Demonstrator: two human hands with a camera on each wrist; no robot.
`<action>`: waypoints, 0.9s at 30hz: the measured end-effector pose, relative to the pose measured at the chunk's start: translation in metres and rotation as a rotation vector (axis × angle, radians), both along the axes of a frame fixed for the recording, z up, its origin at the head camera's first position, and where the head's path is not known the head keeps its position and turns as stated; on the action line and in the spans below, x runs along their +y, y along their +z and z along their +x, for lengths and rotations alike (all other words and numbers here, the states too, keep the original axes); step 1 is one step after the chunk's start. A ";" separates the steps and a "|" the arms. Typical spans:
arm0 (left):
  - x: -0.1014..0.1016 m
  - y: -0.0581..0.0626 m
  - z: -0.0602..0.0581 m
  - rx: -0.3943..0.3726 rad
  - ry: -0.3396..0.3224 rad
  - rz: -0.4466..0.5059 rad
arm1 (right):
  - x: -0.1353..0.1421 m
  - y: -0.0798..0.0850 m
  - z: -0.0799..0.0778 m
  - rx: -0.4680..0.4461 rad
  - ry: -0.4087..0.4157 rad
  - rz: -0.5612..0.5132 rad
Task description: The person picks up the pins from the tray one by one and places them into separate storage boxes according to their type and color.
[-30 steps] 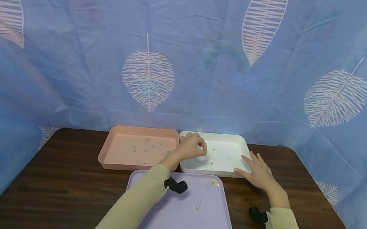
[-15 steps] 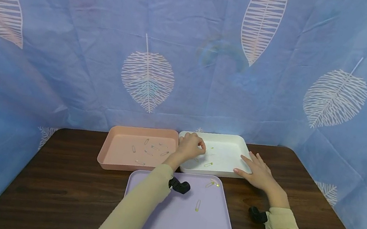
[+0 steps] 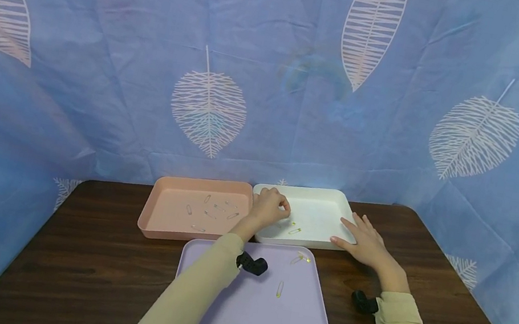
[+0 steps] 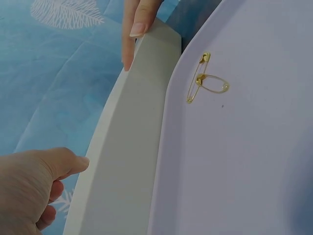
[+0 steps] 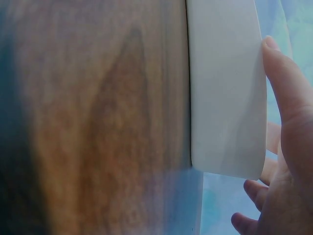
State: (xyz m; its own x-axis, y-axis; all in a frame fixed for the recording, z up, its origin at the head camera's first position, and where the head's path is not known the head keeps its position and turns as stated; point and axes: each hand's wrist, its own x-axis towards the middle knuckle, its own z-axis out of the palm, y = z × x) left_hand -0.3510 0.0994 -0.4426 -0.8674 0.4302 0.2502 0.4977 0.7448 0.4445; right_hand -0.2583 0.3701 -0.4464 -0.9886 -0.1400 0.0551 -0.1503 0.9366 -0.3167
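Note:
My left hand (image 3: 268, 208) hangs over the left part of the white tray (image 3: 319, 219), thumb and forefinger pinched together. A safety pin with a gold head (image 3: 293, 223) shows right at those fingertips; its other end is hidden by the hand. In the left wrist view the thumb (image 4: 78, 164) overlaps the tray's rim. Close below lies another gold-headed safety pin (image 3: 295, 231), inside the white tray. My right hand (image 3: 366, 243) rests at the tray's right rim with fingers spread; the right wrist view puts its thumb (image 5: 281, 73) along the rim.
In front stands a lilac tray (image 3: 273, 318) with several gold-headed safety pins, two overlapping (image 4: 200, 78). A pink tray (image 3: 174, 199) at the left holds several silver safety pins. The dark wooden table (image 3: 66, 255) meets a blue leaf-patterned curtain (image 3: 149, 79) behind.
The gold head of the safety pin by my left fingertips has moved down and slightly left. My left hand has barely shifted; my right hand has stayed at the rim.

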 end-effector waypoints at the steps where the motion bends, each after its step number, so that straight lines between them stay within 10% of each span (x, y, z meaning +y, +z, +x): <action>1: -0.001 0.000 0.000 0.010 -0.003 0.000 | 0.000 0.001 0.000 0.001 0.000 -0.001; 27: -0.033 0.002 0.030 0.050 -0.113 0.073 | -0.001 0.000 0.001 0.005 -0.004 -0.003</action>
